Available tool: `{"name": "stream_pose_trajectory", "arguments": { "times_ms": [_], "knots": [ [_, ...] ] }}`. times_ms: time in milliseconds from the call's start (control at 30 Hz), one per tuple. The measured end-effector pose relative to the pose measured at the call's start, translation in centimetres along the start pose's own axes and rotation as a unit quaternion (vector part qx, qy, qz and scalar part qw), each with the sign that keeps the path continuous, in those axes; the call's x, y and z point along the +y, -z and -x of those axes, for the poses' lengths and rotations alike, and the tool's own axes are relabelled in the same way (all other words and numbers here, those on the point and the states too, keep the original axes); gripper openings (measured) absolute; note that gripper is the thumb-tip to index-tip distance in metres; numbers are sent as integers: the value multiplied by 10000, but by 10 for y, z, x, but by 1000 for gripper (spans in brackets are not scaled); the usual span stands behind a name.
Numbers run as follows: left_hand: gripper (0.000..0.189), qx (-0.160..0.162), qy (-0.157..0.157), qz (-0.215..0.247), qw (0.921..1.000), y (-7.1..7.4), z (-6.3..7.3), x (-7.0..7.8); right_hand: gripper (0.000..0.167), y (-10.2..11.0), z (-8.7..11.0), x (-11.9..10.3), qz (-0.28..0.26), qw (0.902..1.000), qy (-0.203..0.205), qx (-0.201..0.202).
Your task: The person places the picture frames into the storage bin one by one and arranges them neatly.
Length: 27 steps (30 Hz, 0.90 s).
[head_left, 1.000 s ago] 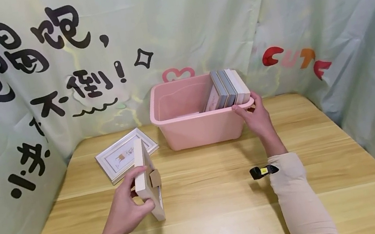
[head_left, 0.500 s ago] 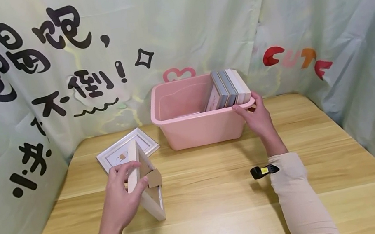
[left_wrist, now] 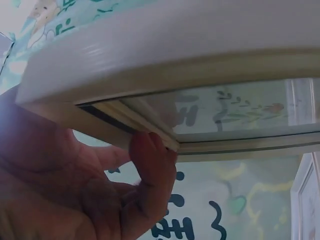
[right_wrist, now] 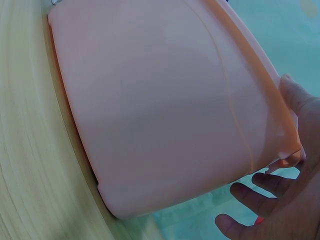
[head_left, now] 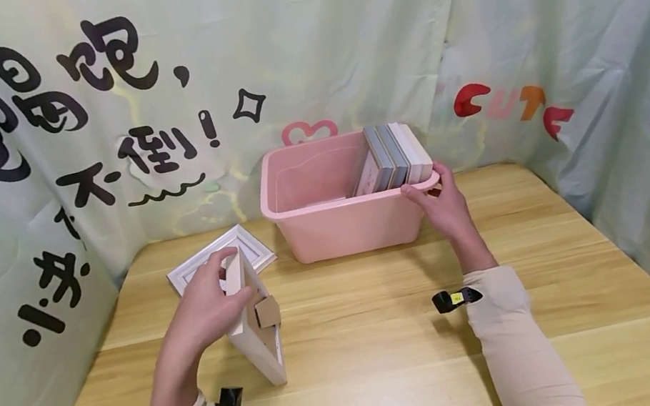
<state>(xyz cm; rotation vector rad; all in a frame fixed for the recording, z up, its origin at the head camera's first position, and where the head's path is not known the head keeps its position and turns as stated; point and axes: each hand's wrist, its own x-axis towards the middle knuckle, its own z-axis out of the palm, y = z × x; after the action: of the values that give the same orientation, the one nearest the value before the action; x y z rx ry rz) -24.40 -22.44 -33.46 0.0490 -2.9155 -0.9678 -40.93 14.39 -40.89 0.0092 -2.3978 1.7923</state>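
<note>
My left hand [head_left: 203,308] grips a white picture frame [head_left: 262,352] by its upper side, thumb on the back and fingers on the far side. The frame stands on edge, tilted, with a brown cardboard flap [head_left: 267,312] showing on its back. In the left wrist view, a fingertip [left_wrist: 150,150] touches the inner edge beside the glass. My right hand [head_left: 449,210] holds the right front corner of a pink plastic bin [head_left: 352,229], its thumb over the rim. Several grey and white picture frames [head_left: 396,155] lean upright inside, against the right end.
Another white picture frame [head_left: 253,246] lies flat on the wooden table [head_left: 375,339], left of the bin and partly hidden by my left hand. A printed cloth backdrop [head_left: 347,32] hangs around the back and sides, close behind the bin.
My left hand has shifted up along the frame's edge, and its wrist has risen. The held frame has turned to show more of its back. My right hand has stayed on the bin.
</note>
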Motion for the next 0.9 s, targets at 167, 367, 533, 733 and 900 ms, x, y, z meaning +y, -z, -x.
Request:
{"name": "stream_pose_trajectory", "arguments": {
  "times_ms": [167, 367, 533, 733, 900],
  "knots": [
    [77, -236, 230, 6, 9995, -1, -4, 1, 89, -2, 0, 1, -66, 10000, 21, -10],
    [78, -278, 336, 269, 9987, -2, -6, 1, 88, -2, -1, 1, -67, 10000, 25, 41],
    [77, -309, 429, 713, 9961, 0, -5, 2, 89, -1, -2, 3, -63, 9999, 23, 90],
    [76, -297, 37, 686, 9972, 16, -5, 17, 89, -1, -2, 2, -35, 9999, -27, 127],
    [75, -396, -203, 658, 9968, 34, -6, 35, 89, -1, -2, 2, -63, 9999, -29, 109]
  ]
}}
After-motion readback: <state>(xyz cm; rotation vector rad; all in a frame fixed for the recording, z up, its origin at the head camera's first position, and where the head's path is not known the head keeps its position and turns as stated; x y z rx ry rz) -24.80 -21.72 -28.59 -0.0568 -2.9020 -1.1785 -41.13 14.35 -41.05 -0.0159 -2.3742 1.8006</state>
